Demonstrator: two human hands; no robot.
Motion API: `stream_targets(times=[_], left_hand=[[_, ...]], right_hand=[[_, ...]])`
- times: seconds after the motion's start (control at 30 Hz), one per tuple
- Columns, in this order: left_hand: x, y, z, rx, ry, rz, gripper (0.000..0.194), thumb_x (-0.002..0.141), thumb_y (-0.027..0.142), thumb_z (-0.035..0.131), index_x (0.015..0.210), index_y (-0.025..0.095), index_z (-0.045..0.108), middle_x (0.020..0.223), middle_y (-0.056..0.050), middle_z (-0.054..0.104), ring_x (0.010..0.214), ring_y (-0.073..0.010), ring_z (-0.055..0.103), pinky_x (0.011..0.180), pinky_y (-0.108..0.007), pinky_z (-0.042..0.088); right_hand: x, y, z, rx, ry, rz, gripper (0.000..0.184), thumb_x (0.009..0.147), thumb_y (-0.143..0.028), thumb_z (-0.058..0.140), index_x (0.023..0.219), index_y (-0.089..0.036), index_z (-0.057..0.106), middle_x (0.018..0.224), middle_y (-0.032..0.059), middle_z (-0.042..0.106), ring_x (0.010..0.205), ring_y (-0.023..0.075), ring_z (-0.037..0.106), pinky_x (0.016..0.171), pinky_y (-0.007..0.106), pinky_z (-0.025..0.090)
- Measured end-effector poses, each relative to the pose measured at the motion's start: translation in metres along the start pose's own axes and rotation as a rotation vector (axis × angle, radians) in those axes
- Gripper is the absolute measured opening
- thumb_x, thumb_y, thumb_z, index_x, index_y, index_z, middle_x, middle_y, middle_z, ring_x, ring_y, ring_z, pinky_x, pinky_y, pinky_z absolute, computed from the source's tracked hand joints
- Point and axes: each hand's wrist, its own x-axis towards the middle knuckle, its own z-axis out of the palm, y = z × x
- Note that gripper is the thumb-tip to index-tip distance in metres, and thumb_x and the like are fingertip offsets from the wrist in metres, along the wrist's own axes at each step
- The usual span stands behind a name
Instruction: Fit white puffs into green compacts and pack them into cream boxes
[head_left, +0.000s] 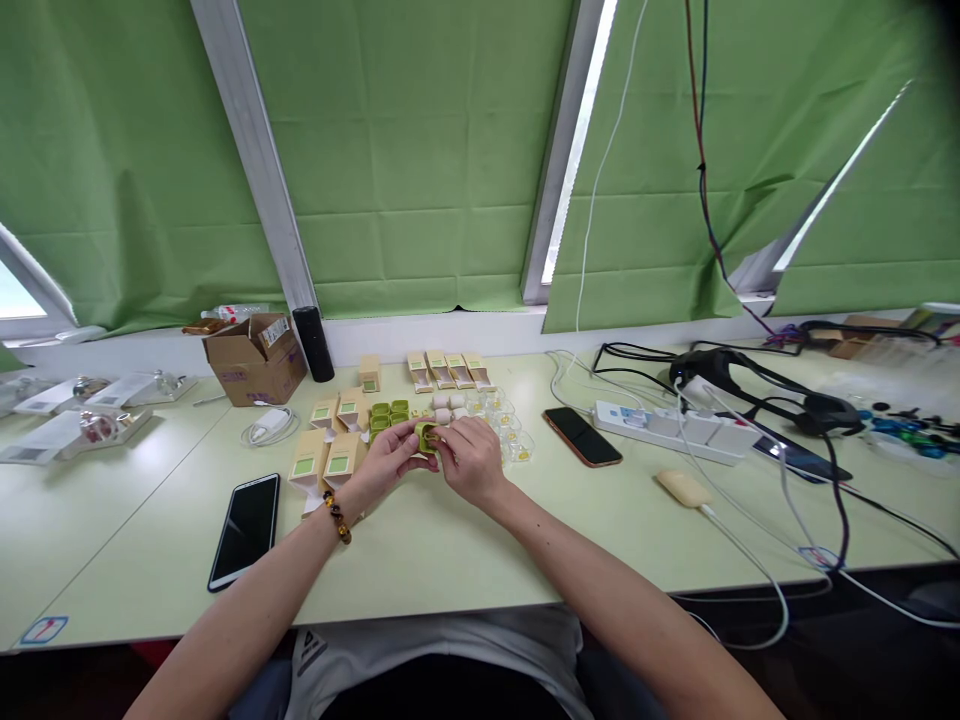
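My left hand [384,463] grips a small green square container [425,437] over the middle of the table, its opening facing me. My right hand [474,460] is closed, with thumb and fingertips pinched together at the container's right side and opening. What lies between those fingertips is too small to make out. Just behind my left hand sit several more green containers [380,411] in rows. Beyond my right hand are pale pink cylinders [441,401] and several clear plastic cups [514,440] with yellow bits in them. Cream cardboard boxes [307,464] stand open by my left wrist.
More cream boxes [437,371] line the back. A phone [246,530] lies left, another phone [583,437] right. A white power strip [675,428], cables and a black headset [765,385] fill the right side. A cardboard carton [255,362] and black cylinder [313,343] stand back left.
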Motion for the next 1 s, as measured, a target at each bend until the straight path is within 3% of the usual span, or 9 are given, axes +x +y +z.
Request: stream_targets(times=[0.43, 0.63, 0.83, 1.0], left_hand=[[0.001, -0.005, -0.002, 0.029, -0.004, -0.018, 0.05, 0.086, 0.044, 0.083, 0.127, 0.016, 0.072, 0.115, -0.014, 0.074, 0.085, -0.0179, 0.072, 0.081, -0.036, 0.062], [0.001, -0.004, -0.005, 0.061, -0.01, -0.031, 0.055, 0.084, 0.045, 0.085, 0.127, 0.014, 0.071, 0.098, -0.009, 0.074, 0.075, -0.0163, 0.071, 0.08, -0.037, 0.062], [0.002, -0.002, -0.001, 0.029, 0.036, 0.01, 0.051, 0.084, 0.044, 0.085, 0.124, 0.013, 0.073, 0.099, -0.011, 0.074, 0.077, -0.017, 0.07, 0.076, -0.036, 0.061], [0.003, 0.003, -0.001, 0.011, 0.102, 0.049, 0.051, 0.085, 0.044, 0.084, 0.124, 0.014, 0.073, 0.099, -0.011, 0.075, 0.072, -0.0155, 0.069, 0.073, -0.034, 0.061]], right_hand=[[-0.004, 0.004, 0.004, 0.073, -0.069, 0.03, 0.028, 0.102, -0.024, 0.051, 0.086, -0.023, 0.074, 0.068, 0.0043, 0.073, 0.062, 0.0176, 0.057, 0.068, 0.036, 0.036], [-0.004, 0.004, 0.003, 0.133, -0.084, 0.032, 0.032, 0.103, -0.025, 0.051, 0.08, -0.025, 0.073, 0.063, 0.0025, 0.07, 0.057, 0.0161, 0.055, 0.067, 0.035, 0.036], [-0.004, 0.011, 0.001, 0.187, -0.127, 0.076, 0.024, 0.103, -0.035, 0.057, 0.094, -0.028, 0.078, 0.062, 0.0024, 0.069, 0.058, 0.0165, 0.056, 0.069, 0.035, 0.037], [-0.005, 0.016, -0.002, 0.23, -0.088, 0.102, 0.02, 0.099, -0.037, 0.063, 0.109, -0.027, 0.077, 0.066, 0.004, 0.07, 0.059, 0.0196, 0.06, 0.066, 0.036, 0.043]])
